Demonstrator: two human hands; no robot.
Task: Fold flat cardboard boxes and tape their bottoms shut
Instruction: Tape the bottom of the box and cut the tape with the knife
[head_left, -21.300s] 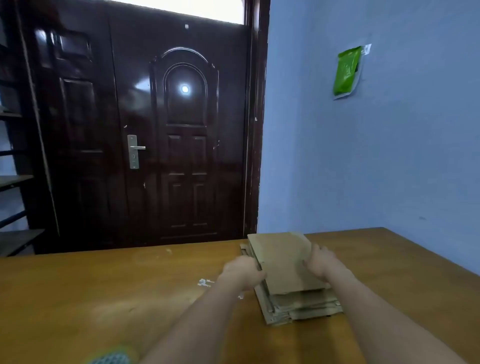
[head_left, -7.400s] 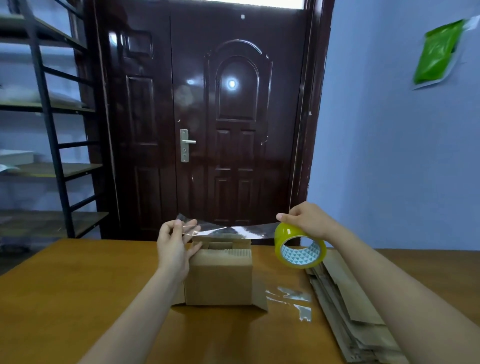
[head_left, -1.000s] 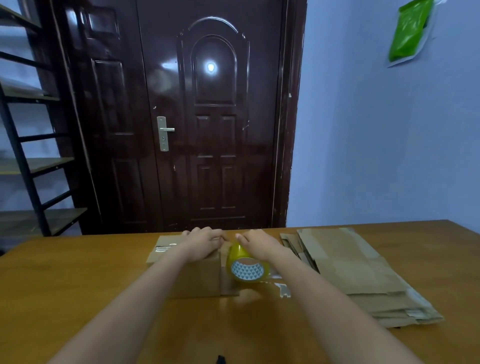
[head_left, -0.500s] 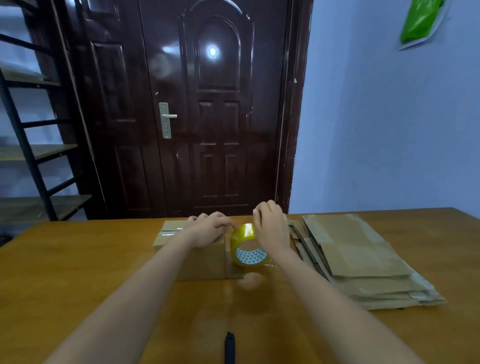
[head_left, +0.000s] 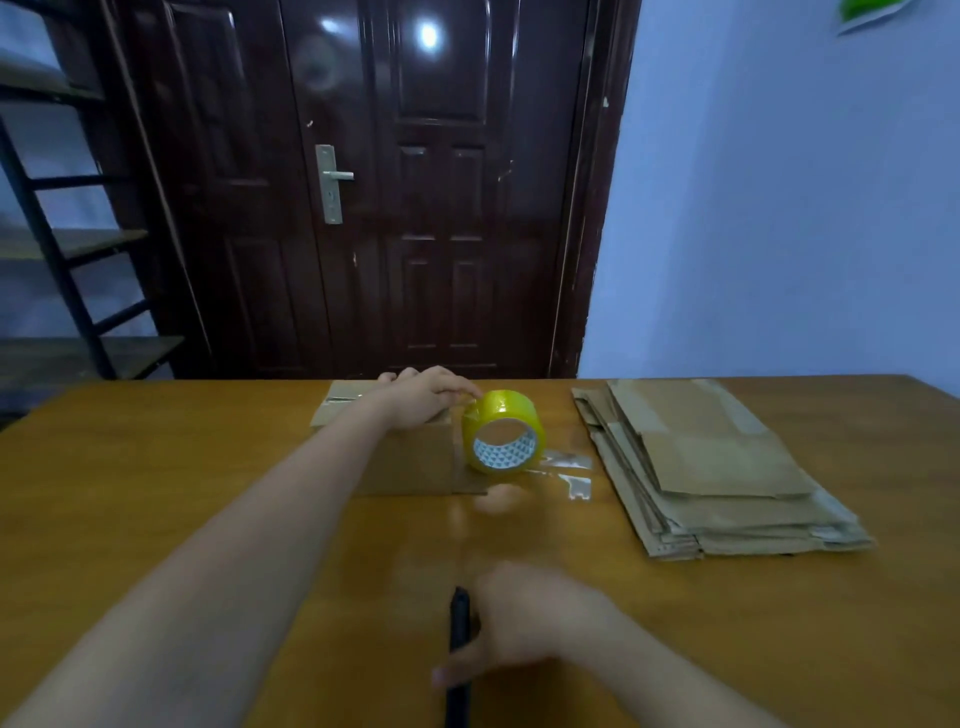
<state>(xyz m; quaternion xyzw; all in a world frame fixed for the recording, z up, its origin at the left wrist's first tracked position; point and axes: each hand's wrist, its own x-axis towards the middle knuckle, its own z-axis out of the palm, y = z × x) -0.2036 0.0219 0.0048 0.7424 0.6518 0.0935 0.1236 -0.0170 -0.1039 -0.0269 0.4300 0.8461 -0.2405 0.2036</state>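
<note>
Left hand (head_left: 423, 397) lies palm-down on top of the folded cardboard box (head_left: 410, 457), fingers spread flat over the top face, fingertips touching the yellow tape roll (head_left: 503, 431); it is pressing rather than gripping, nothing enclosed. The box stands on the wooden worktop (head_left: 156, 493) near its far edge, a strip of clear tape visible on the left part of the top face. The tape roll stands on edge just right of the box, touching it, core facing the camera (white patterned inner ring).

Right hand (head_left: 530, 618) is low and near the camera, motion-blurred, at a black pen-like tool (head_left: 459, 649) that lies lengthwise on the worktop. Fingers curl toward the tool and a thumb tip shows near its left side, but whether the grip is closed on it cannot be told through the blur.

Two small scraps of clear tape (head_left: 571, 473) lie on the worktop between the roll and the stack of flat cardboard boxes (head_left: 711, 462), which sits well to the right, fanned slightly. Behind the worktop: dark brown door (head_left: 415, 208), blue wall (head_left: 779, 208), metal shelf rack (head_left: 62, 249) at left.
</note>
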